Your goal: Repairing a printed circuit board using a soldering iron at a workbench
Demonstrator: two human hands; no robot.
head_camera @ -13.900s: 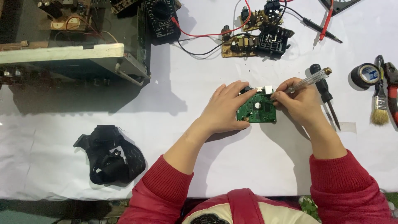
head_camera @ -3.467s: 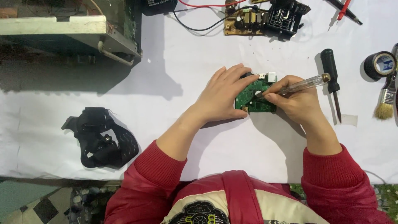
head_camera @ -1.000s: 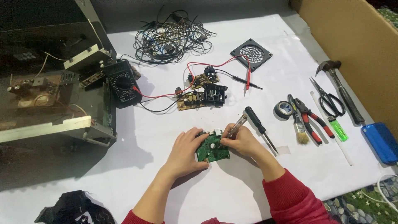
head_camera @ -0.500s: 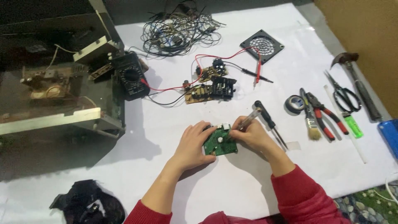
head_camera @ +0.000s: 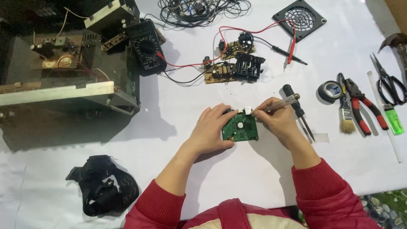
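A: Item one, largest first?

B: White table [head_camera: 178,110] filling the frame. Upper left, an opened metal chassis [head_camera: 68,85]. Against its right side, a black multimeter [head_camera: 146,48] with red and black leads.

A: Next down?

B: Black fan grille [head_camera: 299,18], top right of centre. Wire tangle [head_camera: 199,7] at the top edge. Black strap bundle [head_camera: 104,191], lower left. Brown circuit board [head_camera: 233,68] above centre.

A: Tools, right side?

B: Scissors [head_camera: 388,82], red-handled pliers [head_camera: 362,108], brush [head_camera: 345,116], tape roll [head_camera: 330,91], green lighter [head_camera: 394,121], black screwdriver [head_camera: 299,110] lying just right of the hands.

A: And the work piece?

B: Green board [head_camera: 241,127], centre of frame, flat on the table. Left hand [head_camera: 212,129] lies curled on its left edge, fingers touching the upper left corner, pinning it down. Right hand [head_camera: 277,121] sits just right of it, closed around a clear-handled tester [head_camera: 277,103]; the tip meets the white connector on the board's top edge.

A: Change from half a second ago?

B: Hands, green board and tester keep the same pose. The view has tipped down: the board sits lower and more central, the wire tangle and grille have slid to the top edge, and the blue item at far right has gone out of frame.
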